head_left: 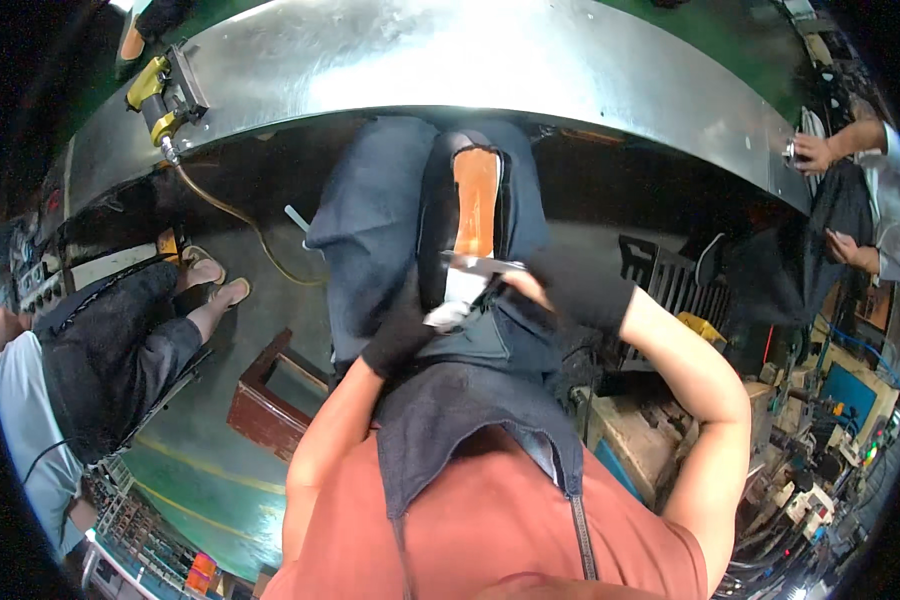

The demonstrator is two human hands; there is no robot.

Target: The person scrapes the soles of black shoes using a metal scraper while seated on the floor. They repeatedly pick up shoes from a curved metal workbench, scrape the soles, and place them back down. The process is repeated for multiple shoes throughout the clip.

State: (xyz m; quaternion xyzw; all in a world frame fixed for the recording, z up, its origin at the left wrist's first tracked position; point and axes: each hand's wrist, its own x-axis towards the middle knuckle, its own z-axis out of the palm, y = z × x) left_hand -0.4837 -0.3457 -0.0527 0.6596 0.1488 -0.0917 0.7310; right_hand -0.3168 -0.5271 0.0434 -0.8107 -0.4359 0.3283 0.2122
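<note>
Where the orange-faced piece (478, 205) lies: straight ahead of your hands, on your lap between your thighs, orange side up, dark border around it.
Long axis: runs away from you, far end toward the bench.
Flat grey bar (482, 264): lies crosswise at the near end of the orange face; contact can't be told.
Nearer hand: your right, by a little; its fingers sit just beside that near end, on the right.
Right hand (548, 286): fingers pinching the bar's right end; dark covering over palm and wrist.
Left hand (422, 328): lower and left, dark-covered, beside the pale piece (462, 288); fingers blurred, can't tell whether they pinch it.
Lap cloth (365, 215): dark blue, under and around the piece.
Metal bench (570, 60): shiny, curves across in front of you, beyond your knees.
Yellow air tool (153, 100): on the bench's left end, hose (232, 210) hanging down.
Floor (210, 435): green, brown stool (270, 385) to your left.
Co-workers: one seated left (100, 370); another at right, hand (818, 152) at the bench end.
Right side: slatted chair (670, 285), machinery (820, 450) behind.
</note>
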